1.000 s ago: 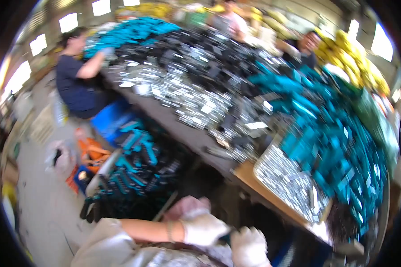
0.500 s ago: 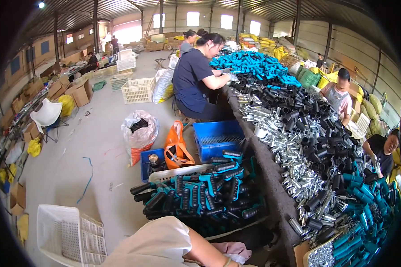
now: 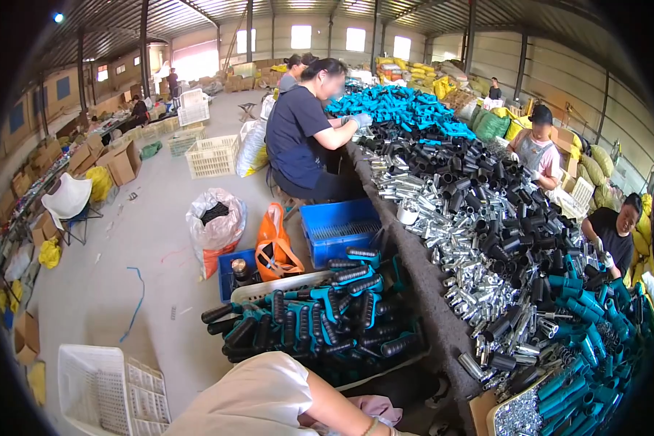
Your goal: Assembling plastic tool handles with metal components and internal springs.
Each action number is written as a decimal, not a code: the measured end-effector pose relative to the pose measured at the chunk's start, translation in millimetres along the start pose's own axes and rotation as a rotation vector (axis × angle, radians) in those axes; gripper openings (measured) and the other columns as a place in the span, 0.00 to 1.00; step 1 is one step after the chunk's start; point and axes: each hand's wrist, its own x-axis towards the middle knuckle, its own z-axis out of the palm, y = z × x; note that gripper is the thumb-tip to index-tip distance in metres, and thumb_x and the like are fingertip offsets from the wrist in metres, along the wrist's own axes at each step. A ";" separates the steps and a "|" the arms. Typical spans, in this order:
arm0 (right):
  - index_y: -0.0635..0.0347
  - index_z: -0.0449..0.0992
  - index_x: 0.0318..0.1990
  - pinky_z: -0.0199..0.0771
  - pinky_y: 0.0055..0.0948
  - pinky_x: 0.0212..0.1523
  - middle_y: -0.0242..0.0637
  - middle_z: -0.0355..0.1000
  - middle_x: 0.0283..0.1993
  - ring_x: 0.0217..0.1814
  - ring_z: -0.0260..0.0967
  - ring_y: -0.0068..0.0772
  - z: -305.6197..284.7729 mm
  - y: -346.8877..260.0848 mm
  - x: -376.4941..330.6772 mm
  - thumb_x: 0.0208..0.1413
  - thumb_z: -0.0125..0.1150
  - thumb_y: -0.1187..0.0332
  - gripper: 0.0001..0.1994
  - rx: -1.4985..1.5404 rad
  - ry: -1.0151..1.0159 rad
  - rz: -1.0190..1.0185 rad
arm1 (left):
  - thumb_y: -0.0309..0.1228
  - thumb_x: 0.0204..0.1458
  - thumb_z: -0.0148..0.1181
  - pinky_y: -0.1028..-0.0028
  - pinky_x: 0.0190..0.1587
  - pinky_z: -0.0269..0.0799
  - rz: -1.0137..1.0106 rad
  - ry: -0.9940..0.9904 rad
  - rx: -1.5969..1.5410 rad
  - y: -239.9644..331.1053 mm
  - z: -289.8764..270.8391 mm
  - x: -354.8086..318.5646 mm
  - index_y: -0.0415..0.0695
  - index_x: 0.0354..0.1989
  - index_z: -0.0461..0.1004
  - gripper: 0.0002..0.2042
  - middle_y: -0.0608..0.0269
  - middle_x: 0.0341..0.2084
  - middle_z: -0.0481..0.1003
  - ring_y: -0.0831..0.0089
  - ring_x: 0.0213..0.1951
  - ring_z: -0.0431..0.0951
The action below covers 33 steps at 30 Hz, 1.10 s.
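My left forearm (image 3: 341,410), with a light sleeve (image 3: 247,400) and a bracelet at the wrist, crosses the lower middle. The picture's lower edge cuts off my left hand; my right hand does not show. Just beyond the forearm, a pale crate (image 3: 280,285) is heaped with teal and black grip-shaped handles (image 3: 327,309). To the right is the dark table edge (image 3: 421,269), with a pile of silver metal tubes (image 3: 465,280), black sleeves (image 3: 487,200) and teal tubular parts (image 3: 581,309). A container of small metal pieces (image 3: 517,418) sits at the lower right.
A blue crate (image 3: 341,225), an orange bag (image 3: 275,247), a white sack (image 3: 214,218) and a white basket (image 3: 91,378) stand on the floor. A co-worker in a dark shirt (image 3: 298,138) sits at the table's left side; two others work across it.
The whole view has shifted slightly leftward across the picture. The seated co-worker's hands and those of the people across the table have moved. My forearm stays nearly in place.
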 end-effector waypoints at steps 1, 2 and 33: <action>0.67 0.75 0.35 0.49 0.19 0.17 0.22 0.64 0.20 0.18 0.54 0.11 0.3 0.6 -1.7 0.56 0.66 0.69 0.09 0.003 0.002 0.001 | 0.44 0.44 0.63 0.56 0.32 0.74 0.001 -0.004 -0.001 0.2 -3.1 -0.7 0.55 0.35 0.79 0.12 0.60 0.24 0.79 0.55 0.29 0.80; 0.68 0.75 0.36 0.50 0.19 0.18 0.22 0.65 0.21 0.18 0.54 0.11 1.0 -0.5 -4.5 0.55 0.66 0.69 0.10 0.109 0.011 0.055 | 0.45 0.44 0.65 0.57 0.34 0.75 0.000 -0.010 -0.121 -0.4 -6.9 -2.1 0.55 0.38 0.80 0.14 0.59 0.27 0.80 0.55 0.32 0.80; 0.61 0.74 0.41 0.72 0.42 0.42 0.45 0.73 0.37 0.39 0.72 0.49 -128.4 -21.2 9.3 0.50 0.67 0.71 0.12 -0.825 1.197 -0.178 | 0.31 0.56 0.58 0.79 0.26 0.69 -0.537 0.221 -0.952 23.1 -17.5 3.4 0.40 0.58 0.71 0.20 0.68 0.22 0.75 0.83 0.21 0.71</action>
